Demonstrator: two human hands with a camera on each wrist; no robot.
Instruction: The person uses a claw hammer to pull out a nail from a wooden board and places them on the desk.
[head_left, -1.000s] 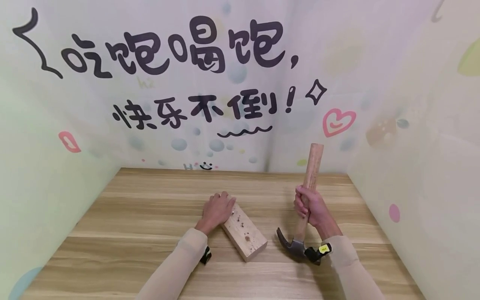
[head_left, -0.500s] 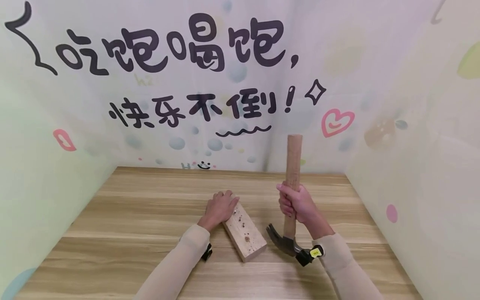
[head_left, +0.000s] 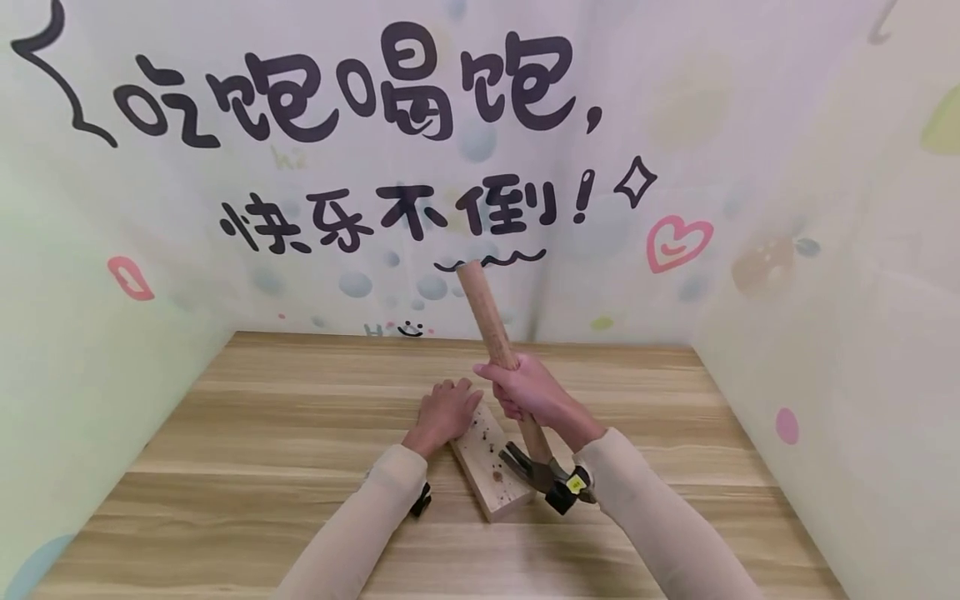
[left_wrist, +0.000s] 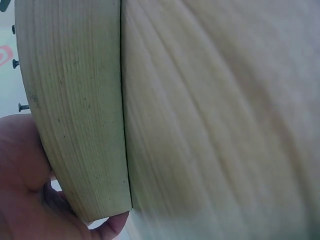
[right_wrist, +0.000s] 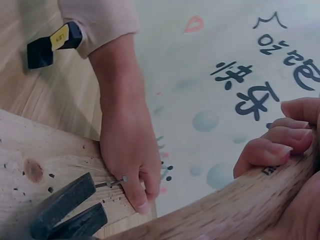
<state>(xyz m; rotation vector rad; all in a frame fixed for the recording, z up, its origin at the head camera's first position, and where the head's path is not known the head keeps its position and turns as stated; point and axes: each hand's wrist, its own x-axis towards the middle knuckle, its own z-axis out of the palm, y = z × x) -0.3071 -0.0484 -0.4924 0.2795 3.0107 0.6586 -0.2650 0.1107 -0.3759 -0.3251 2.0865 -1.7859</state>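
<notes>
Flat on the table: wooden block, long axis slanted. At block's far end: left hand, gripping that end, thumb over the top face. Out of block's top face: at least three nails, in a row, heads clear of the wood. Above block, toward its right side: right hand, fingers wrapped around the handle of the claw hammer. At block's near right edge: hammer head, claw toward block. Contact between claw and wood or nails: cannot tell. Behind block, beyond table: backdrop, black lettering.
</notes>
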